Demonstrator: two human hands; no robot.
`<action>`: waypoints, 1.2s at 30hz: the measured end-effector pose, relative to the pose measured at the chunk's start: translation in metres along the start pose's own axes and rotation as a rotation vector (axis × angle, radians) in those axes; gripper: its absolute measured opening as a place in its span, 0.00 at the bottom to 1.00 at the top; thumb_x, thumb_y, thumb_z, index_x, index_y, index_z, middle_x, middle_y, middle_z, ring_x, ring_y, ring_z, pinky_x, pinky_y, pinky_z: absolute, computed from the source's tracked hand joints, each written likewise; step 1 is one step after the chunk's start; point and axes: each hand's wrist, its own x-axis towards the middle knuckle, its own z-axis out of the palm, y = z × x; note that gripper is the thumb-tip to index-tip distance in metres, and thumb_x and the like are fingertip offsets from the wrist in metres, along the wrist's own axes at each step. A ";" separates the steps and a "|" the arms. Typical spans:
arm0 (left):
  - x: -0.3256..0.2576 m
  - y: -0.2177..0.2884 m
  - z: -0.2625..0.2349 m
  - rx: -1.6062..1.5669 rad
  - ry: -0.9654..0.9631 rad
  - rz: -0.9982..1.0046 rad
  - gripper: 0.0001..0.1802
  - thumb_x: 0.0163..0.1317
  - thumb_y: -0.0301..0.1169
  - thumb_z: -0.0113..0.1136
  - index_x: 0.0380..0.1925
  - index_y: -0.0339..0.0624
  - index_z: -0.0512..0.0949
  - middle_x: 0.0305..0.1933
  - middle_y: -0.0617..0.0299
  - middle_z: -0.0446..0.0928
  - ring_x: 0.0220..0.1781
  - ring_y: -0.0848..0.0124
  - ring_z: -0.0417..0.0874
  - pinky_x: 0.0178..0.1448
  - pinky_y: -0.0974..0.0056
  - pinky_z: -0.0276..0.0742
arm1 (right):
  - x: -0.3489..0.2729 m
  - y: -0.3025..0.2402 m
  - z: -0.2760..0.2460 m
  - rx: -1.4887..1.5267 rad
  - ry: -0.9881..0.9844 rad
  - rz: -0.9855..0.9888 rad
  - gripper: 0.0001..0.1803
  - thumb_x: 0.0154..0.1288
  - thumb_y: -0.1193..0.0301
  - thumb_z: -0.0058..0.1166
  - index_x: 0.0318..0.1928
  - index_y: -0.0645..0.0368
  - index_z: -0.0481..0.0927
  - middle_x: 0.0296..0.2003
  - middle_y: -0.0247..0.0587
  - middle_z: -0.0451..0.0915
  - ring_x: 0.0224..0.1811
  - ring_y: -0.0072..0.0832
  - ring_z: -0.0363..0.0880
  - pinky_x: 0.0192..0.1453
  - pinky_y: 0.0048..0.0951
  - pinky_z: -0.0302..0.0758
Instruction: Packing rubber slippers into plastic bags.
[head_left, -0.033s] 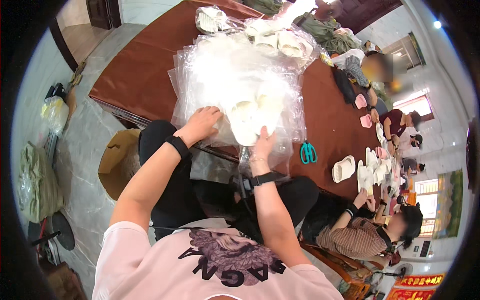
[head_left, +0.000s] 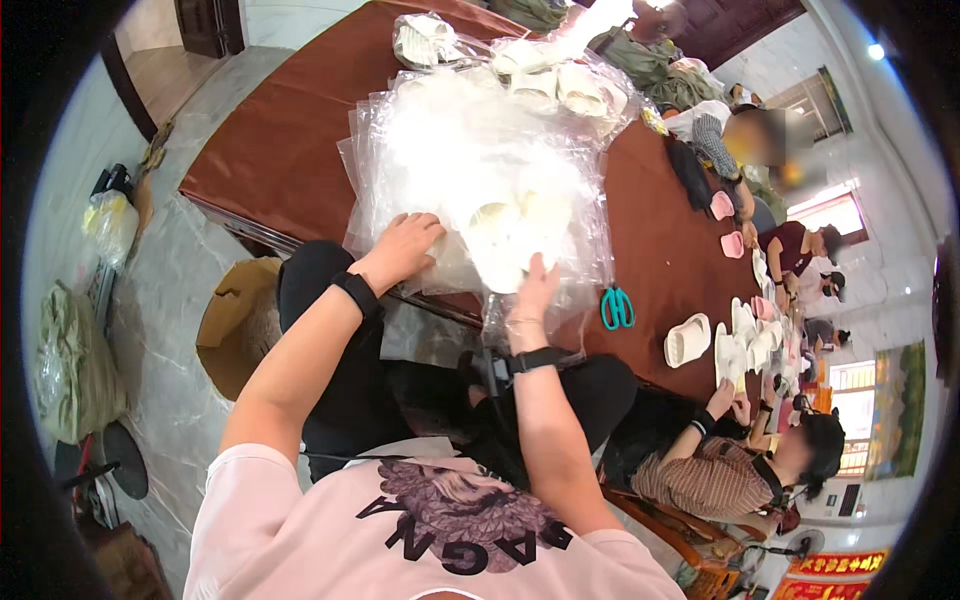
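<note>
Head view: seen from above, a person sits at the near edge of a long brown counter [head_left: 290, 150], both forearms reaching up from 6 o'clock.
Left hand [head_left: 405, 245]: lies at 10 o'clock of the near slipper, fingers spread flat and released on the near edge of the heap of clear plastic bags [head_left: 460, 160]; it presses, and I cannot tell that it grips anything.
Right hand [head_left: 535, 285]: sits at 6 o'clock of the heap, fingers up against a bagged cream slipper [head_left: 510, 235]; whether it pinches the film or only rests on it, I cannot tell.
Work piece: the cream slipper lies inside clear film at the heap's near side, between the two hands.
Progress: by my judgement the bagging is mid-way; filled packs [head_left: 555, 80] sit at 12 o'clock beyond the heap, while loose slippers [head_left: 687, 340] wait unbagged at 3 o'clock.
Beside: teal scissors [head_left: 617, 307] lie on the counter, just right of the heap.
Floor: a cardboard box [head_left: 235, 320] stands at 9 o'clock, below the counter edge.
Far: other people sit along the right side of the counter, with pink slippers [head_left: 722, 205] before them.
</note>
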 end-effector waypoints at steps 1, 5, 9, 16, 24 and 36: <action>-0.006 -0.004 0.002 0.050 -0.030 -0.025 0.26 0.47 0.26 0.66 0.50 0.45 0.73 0.55 0.60 0.72 0.64 0.60 0.69 0.66 0.46 0.65 | -0.004 -0.022 0.005 -0.082 0.099 0.104 0.29 0.70 0.65 0.51 0.63 0.71 0.62 0.53 0.51 0.75 0.54 0.34 0.73 0.57 0.33 0.71; -0.002 0.001 -0.002 0.169 0.027 -0.072 0.25 0.49 0.24 0.64 0.50 0.47 0.74 0.57 0.63 0.72 0.69 0.60 0.65 0.68 0.41 0.61 | 0.035 -0.073 -0.029 -0.034 -0.266 0.004 0.31 0.71 0.64 0.50 0.67 0.70 0.59 0.56 0.49 0.72 0.55 0.33 0.72 0.61 0.33 0.70; -0.005 -0.014 0.007 0.135 0.122 -0.137 0.21 0.52 0.20 0.57 0.48 0.46 0.76 0.59 0.62 0.72 0.70 0.59 0.64 0.68 0.40 0.61 | 0.022 -0.150 -0.027 -0.250 -0.478 -0.082 0.34 0.71 0.59 0.51 0.67 0.68 0.59 0.61 0.50 0.69 0.63 0.33 0.67 0.65 0.32 0.66; -0.007 -0.015 0.006 0.167 0.024 -0.162 0.19 0.53 0.26 0.56 0.48 0.46 0.77 0.63 0.57 0.70 0.70 0.58 0.63 0.69 0.41 0.59 | 0.060 -0.131 -0.035 -0.531 -0.696 0.045 0.31 0.68 0.63 0.55 0.67 0.61 0.65 0.57 0.46 0.73 0.56 0.31 0.72 0.62 0.30 0.68; -0.004 -0.015 -0.022 0.026 0.166 -0.383 0.16 0.60 0.27 0.53 0.49 0.44 0.79 0.59 0.54 0.74 0.62 0.59 0.73 0.64 0.52 0.68 | 0.093 -0.041 -0.057 -0.804 -0.648 -0.141 0.29 0.67 0.58 0.55 0.62 0.63 0.72 0.55 0.48 0.76 0.56 0.34 0.72 0.64 0.32 0.65; 0.008 -0.015 0.006 0.249 0.013 -0.247 0.28 0.65 0.33 0.52 0.66 0.52 0.63 0.75 0.58 0.55 0.73 0.55 0.58 0.71 0.48 0.59 | 0.142 -0.037 -0.089 -0.847 -0.631 -0.543 0.21 0.66 0.65 0.55 0.55 0.64 0.74 0.45 0.45 0.80 0.47 0.35 0.77 0.55 0.32 0.70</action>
